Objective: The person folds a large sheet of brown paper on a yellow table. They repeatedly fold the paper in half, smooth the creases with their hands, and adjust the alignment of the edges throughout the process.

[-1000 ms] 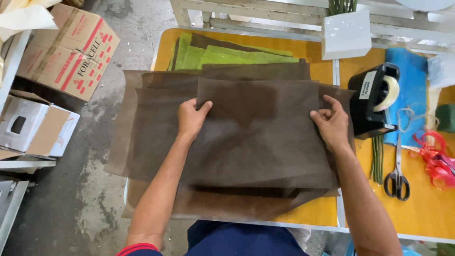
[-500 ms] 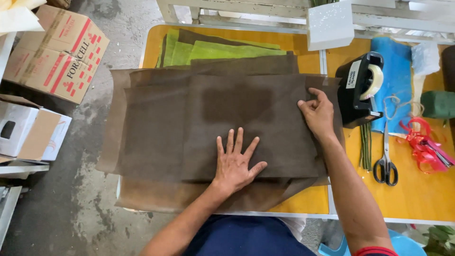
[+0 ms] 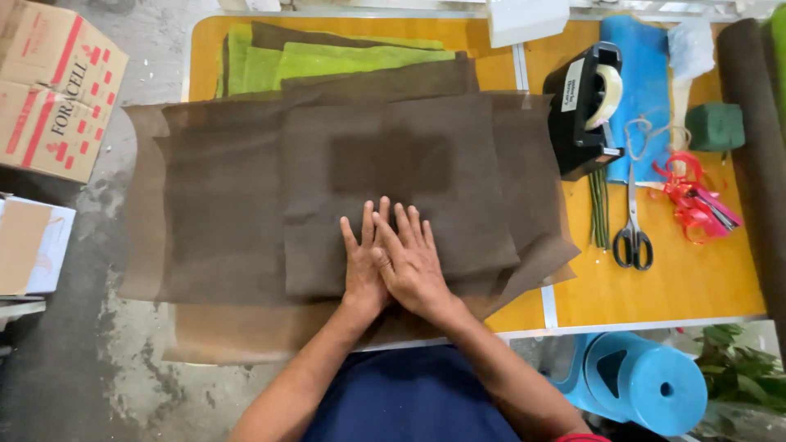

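Several brown mesh sheets (image 3: 246, 213) lie overlapped on the yellow table (image 3: 688, 286), hanging over its left and near edges. A smaller folded brown sheet (image 3: 393, 164) lies on top in the middle. Both hands rest flat on its near part, side by side, fingers spread and pointing away from me. My left hand (image 3: 362, 266) is partly covered by my right hand (image 3: 409, 262), which overlaps it at the thumb side. Neither hand grips anything.
Green sheets (image 3: 327, 57) lie at the back under the brown ones. A black tape dispenser (image 3: 585, 110), scissors (image 3: 633, 237), green stems (image 3: 599, 209), red ribbon (image 3: 692, 200), a green foam block (image 3: 715, 127) and a blue cloth (image 3: 639, 74) sit to the right. Cardboard boxes (image 3: 49, 90) stand on the floor at left, blue rolls (image 3: 647, 385) at lower right.
My right hand left the sheet's right edge and came to the middle beside my left hand. The left hand slid slightly right; both now press flat together.
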